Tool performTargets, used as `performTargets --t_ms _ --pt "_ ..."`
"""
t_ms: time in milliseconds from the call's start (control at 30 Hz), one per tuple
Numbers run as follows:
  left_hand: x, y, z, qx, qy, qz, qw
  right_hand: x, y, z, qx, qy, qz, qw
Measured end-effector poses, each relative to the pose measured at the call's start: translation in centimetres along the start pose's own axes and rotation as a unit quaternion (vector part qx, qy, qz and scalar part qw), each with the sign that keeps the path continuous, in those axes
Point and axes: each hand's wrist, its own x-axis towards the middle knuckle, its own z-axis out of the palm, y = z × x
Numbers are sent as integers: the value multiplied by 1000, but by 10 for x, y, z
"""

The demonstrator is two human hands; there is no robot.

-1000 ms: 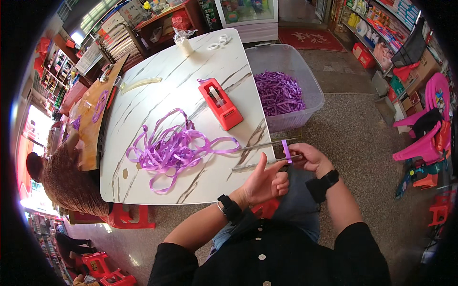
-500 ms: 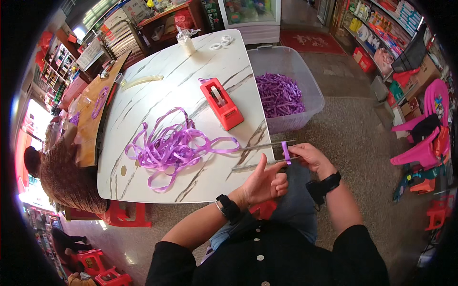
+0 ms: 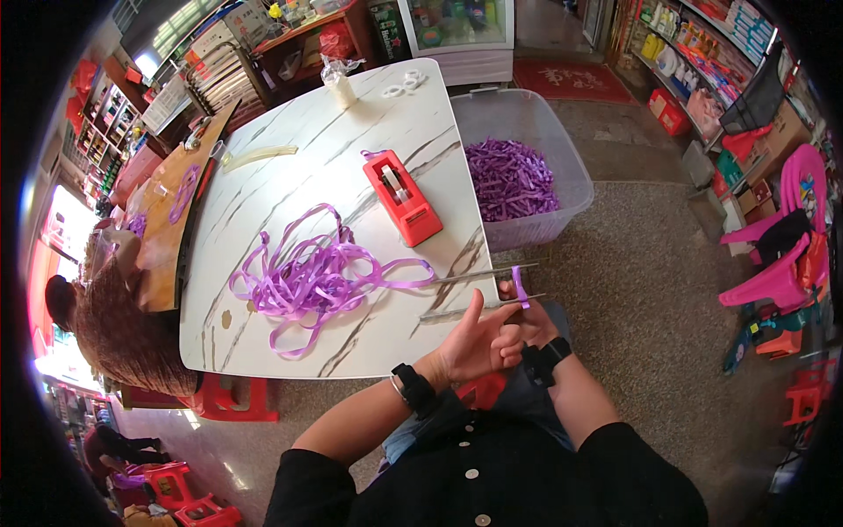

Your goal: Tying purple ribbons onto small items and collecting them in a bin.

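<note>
Hands shifted lower; left hand (image 3: pixel 479 341) open, apparently touching ribbon strip (image 3: pixel 520 287).

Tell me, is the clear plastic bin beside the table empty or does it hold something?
Not empty. The clear bin holds a heap of purple ribbon pieces over its floor, well below the rim.

Colourful boxed packages (image 3: pixel 733 22) on shelves (top right), clear plastic bag (image 3: pixel 338 79) at table's far edge

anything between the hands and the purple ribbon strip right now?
Nothing visible. The purple ribbon strip is already at the fingers of the right hand, looped across two thin metal rods at the table edge. The left hand is beside it, touching the lower rod.
</note>
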Motion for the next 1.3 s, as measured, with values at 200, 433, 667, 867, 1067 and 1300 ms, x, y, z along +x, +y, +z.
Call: performTargets --t_ms 200,433,667,867,1067,1300 --pt "-2 0 -1 -3 -4 2 1000 -12 4 31 59 -70 45 995" --pt "-1 2 0 -15 -19 3 1000 -23 -14 47 -213 182 -56 958" --pt "-1 1 -3 -24 -19 13 999 -47 -30 83 -485 347 -180 782" --pt "-2 -2 -4 -9 -33 7 999 -36 -5 138 -796 360 -185 450" --pt "-3 -4 -4 -31 -23 4 999 -30 -1 142 -808 388 -161 413" --pt "6 1 -4 -39 -41 2 998 -36 -20 125 -721 342 -185 574"
